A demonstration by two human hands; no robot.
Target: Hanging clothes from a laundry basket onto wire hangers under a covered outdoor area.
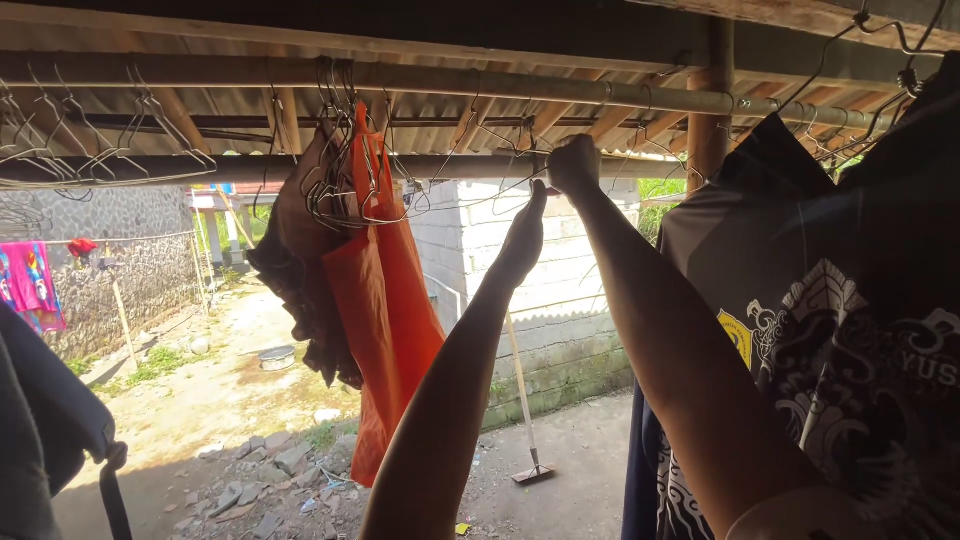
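Note:
Both my arms reach up toward a long wooden pole (480, 82) hung with wire hangers. My right hand (574, 163) is a closed fist just under the pole, gripping a thin wire hanger (505, 190). My left hand (524, 236) is below and to the left of it, fingers stretched up and touching the same wire. A bunch of empty wire hangers (345, 190) hangs to the left, next to an orange cloth (385, 300) and a dark brown cloth (300, 270). A dark printed shirt (840, 330) hangs at the right, close to my right arm.
More empty hangers (90, 150) hang on a second pole (150, 170) at the left. A wooden post (708, 110) stands behind my right hand. Beyond are a white block wall (560, 300), a long-handled tool (525, 400) leaning on it, rubble (270, 470) on the ground and a stone wall (120, 260).

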